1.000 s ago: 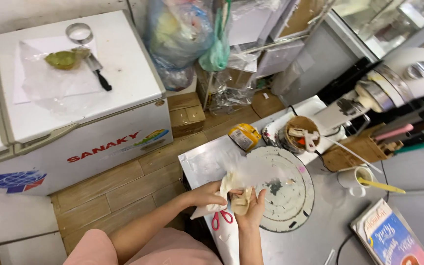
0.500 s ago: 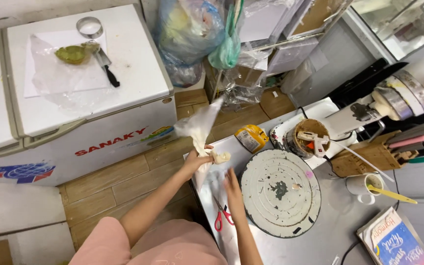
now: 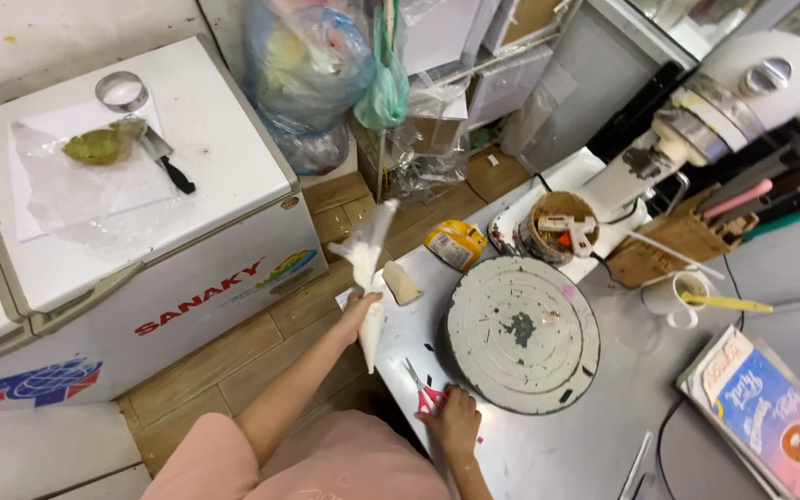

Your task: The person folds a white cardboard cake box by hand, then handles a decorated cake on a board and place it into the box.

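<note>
We find bare steel table [image 3: 548, 444] open between the turntable [image 3: 522, 331] and the booklet [image 3: 770, 407]. Scissors [image 3: 426, 393] crowd the near edge; mug [image 3: 673, 294], basket [image 3: 562, 227] and mixer [image 3: 696, 120] block the far side.

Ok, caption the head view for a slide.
Left hand lifts a piping bag; right hand rests by red scissors beside a cake turntable.

A single head-worn camera looks steeply down from above the person, at standing height. The steel counter [image 3: 548, 444] fills the lower right of the frame, the wooden floor [image 3: 233, 352] runs through the middle, and a white chest freezer [image 3: 141, 213] sits upper left.
</note>
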